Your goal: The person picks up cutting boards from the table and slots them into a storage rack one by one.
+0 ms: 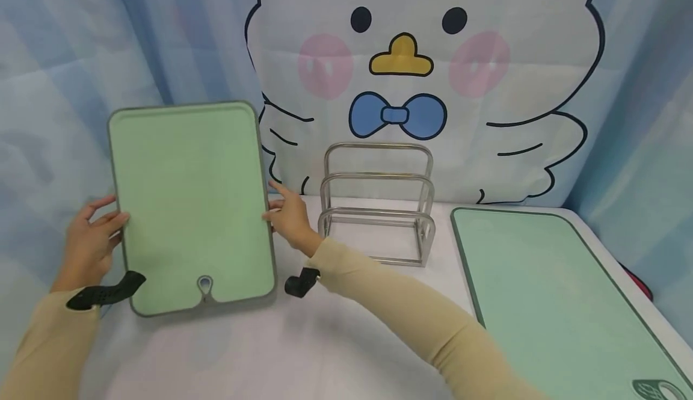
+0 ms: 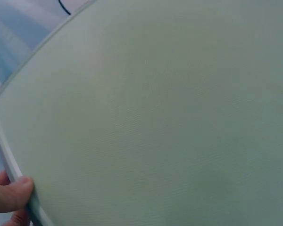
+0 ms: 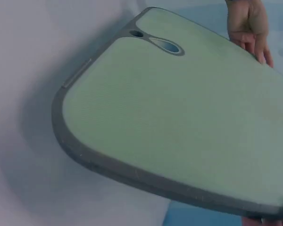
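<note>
Green board (image 1: 192, 201) — upright between left (image 1: 89, 243) and right hands (image 1: 292, 215).

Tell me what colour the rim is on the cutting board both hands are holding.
The cutting board has a grey rim, clearest in the right wrist view.

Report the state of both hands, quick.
Left hand: closed, holding the light green board by its left edge.
Right hand: closed, holding the same board by its right edge.

The left hand (image 1: 89, 246) and right hand (image 1: 292, 216) each pinched with thumb and fingers; the right arm (image 1: 411, 310) stretched diagonally leftward.
</note>
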`<state>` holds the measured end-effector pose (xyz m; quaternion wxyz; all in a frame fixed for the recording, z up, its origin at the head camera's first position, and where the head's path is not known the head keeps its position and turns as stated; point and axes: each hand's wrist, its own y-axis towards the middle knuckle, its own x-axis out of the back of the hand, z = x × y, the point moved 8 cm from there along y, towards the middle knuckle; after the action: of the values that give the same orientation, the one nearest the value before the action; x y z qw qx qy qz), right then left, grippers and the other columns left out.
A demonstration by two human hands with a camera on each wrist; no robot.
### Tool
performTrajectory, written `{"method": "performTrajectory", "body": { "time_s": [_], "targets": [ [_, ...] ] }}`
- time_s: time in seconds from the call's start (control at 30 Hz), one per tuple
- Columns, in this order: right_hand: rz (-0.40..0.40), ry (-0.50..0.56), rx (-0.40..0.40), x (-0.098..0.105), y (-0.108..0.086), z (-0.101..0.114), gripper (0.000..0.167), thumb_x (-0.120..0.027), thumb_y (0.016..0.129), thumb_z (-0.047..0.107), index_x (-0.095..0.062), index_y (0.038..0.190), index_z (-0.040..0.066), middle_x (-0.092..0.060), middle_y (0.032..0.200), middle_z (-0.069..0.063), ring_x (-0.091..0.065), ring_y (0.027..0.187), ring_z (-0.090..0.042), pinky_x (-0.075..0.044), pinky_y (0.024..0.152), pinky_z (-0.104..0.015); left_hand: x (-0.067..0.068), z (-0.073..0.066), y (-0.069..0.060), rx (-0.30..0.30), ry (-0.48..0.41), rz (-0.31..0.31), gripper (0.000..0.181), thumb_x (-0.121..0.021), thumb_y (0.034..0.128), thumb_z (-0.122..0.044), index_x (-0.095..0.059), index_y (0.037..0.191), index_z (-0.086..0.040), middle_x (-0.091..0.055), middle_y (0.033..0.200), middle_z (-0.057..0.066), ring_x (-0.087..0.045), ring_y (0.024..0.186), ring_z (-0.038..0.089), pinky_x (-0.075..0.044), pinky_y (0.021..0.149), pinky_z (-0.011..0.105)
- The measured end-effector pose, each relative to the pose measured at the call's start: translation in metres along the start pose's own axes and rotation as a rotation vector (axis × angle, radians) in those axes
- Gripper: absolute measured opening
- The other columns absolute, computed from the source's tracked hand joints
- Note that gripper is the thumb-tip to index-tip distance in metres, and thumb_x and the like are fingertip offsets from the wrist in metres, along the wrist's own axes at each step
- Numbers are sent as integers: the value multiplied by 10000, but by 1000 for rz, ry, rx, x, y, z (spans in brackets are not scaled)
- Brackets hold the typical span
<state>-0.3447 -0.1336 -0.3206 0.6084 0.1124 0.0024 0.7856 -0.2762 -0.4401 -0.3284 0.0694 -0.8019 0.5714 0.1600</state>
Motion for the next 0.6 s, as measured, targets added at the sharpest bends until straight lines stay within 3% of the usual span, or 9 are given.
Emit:
{"method": "performTrajectory", "body": {
  "time_s": [0.13, 0.33, 0.47, 0.6],
  "targets": [
    [32, -40, 77, 6, 17, 20, 557, -630, 818, -114, -509, 1340, 38, -680, 1064, -206, -693, 891, -277, -578, 598, -253, -8, -15, 2, -107, -209, -34, 421, -663, 816, 15, -510, 1176, -138, -683, 814, 6, -648, 714, 97, -511, 589, 197],
    [99, -86, 127, 25, 41, 44, 493, -621, 847, -72, -522, 1315, 50, -670, 1074, -220, -674, 931, -285, -588, 676, -298, -24, -28, 10, -285, -359, -91, 407, -649, 786, 113, -539, 1147, -39, -678, 818, 100, -645, 704, 172, -539, 579, 232],
    [134, -108, 132, 40, 53, 57, 423, -608, 879, -19, -533, 1288, 58, -654, 1110, -227, -664, 965, -294, -588, 726, -350, -37, -34, 18, -380, -406, -92, 395, -643, 754, 178, -580, 1105, 8, -681, 779, 143, -643, 661, 202, -540, 544, 250],
    [121, -135, 116, 56, 63, 63, 330, -611, 889, 16, -562, 1214, 29, -654, 1109, -225, -663, 950, -308, -583, 757, -376, -51, -36, 28, -419, -361, -77, 390, -652, 749, 176, -595, 1097, 10, -687, 776, 129, -639, 653, 191, -543, 556, 239]
  ]
}}
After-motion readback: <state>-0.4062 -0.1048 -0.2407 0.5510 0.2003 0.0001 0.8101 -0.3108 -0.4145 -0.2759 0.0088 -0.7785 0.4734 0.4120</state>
